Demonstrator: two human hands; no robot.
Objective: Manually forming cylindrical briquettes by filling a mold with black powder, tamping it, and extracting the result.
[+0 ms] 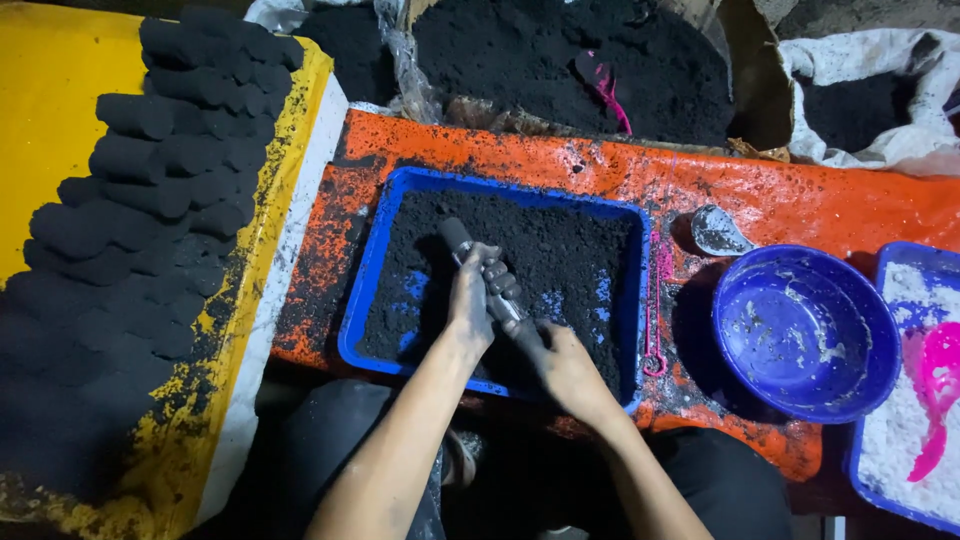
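Note:
A blue rectangular tray (372, 270) full of black powder lies on an orange surface in front of me. My left hand (478, 295) grips a slim metal tube tool (457, 238) whose dark upper end points up and left over the powder. My right hand (562, 360) wraps the tool's lower end near the tray's front rim. Both hands are smeared black.
Rows of black cylindrical briquettes (150, 170) cover a yellow board at the left. A blue bowl (805, 335) and a small metal scoop (718, 230) sit at the right. A tray of white powder with a pink scoop (935, 400) is at the far right. Sacks of black powder (560, 60) lie behind.

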